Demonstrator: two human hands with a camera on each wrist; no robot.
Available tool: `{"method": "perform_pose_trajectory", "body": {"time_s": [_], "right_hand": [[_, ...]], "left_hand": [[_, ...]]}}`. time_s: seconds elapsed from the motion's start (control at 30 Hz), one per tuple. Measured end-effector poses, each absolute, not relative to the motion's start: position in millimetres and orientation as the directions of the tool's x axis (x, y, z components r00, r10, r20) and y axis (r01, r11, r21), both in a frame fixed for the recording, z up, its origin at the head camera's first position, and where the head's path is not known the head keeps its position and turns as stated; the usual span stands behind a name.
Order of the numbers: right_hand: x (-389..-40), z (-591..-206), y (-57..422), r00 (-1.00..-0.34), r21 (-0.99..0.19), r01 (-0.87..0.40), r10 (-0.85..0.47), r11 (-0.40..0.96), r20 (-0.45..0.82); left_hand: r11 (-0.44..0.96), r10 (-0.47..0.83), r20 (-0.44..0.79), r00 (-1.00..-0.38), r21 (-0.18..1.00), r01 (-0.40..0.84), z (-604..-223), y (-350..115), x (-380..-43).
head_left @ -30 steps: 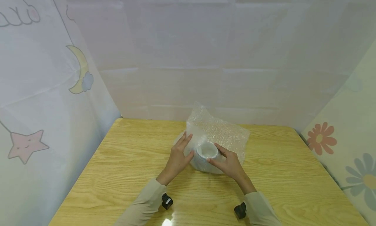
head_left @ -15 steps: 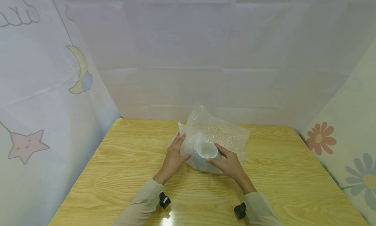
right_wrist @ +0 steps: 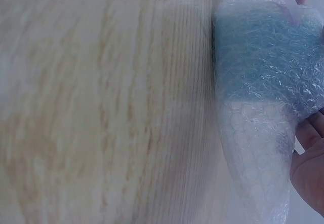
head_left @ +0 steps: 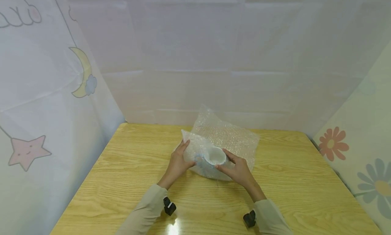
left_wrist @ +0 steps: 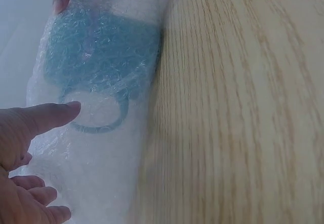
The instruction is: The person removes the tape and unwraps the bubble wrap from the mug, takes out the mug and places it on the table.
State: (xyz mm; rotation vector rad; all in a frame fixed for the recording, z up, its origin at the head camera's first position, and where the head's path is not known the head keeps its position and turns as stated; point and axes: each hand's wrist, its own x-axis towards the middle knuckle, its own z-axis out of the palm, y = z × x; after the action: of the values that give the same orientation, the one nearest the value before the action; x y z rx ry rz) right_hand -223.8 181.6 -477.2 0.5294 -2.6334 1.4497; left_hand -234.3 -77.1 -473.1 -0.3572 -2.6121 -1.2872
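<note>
A pale blue mug (head_left: 216,156) with a white inside stands on the table, open end up, in bubble wrap (head_left: 232,135). Its teal body and looped handle (left_wrist: 101,128) show through the wrap in the left wrist view. My right hand (head_left: 239,170) holds the mug by the rim, thumb in front and fingers behind. My left hand (head_left: 177,163) lies against the raised wrap on the handle side, its thumb (left_wrist: 53,115) extended over the handle. A thin pinkish strip (right_wrist: 291,6) lies on the wrap; its kind is unclear.
The wooden table (head_left: 131,180) has its back edge just behind the bubble wrap. Printed cloth walls (head_left: 195,52) enclose it at the back and sides. A black wrist camera (head_left: 169,207) sits by the left cuff, another wrist camera (head_left: 249,218) by the right.
My left hand has shifted left and slightly toward me. The raised wrap flap has leaned left with it, baring more of the mug's rim and side. My right hand stays put.
</note>
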Motion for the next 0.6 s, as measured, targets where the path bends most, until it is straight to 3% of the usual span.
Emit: {"method": "perform_pose_trajectory", "body": {"time_s": [0.6], "right_hand": [[-223.9, -478.3, 182.9, -0.934, -0.796, -0.346, -0.260, 0.496, 0.244]], "left_hand": [[0.584, 0.157, 0.072, -0.985, 0.797, 0.151, -483.3, -86.4, -233.1]]}}
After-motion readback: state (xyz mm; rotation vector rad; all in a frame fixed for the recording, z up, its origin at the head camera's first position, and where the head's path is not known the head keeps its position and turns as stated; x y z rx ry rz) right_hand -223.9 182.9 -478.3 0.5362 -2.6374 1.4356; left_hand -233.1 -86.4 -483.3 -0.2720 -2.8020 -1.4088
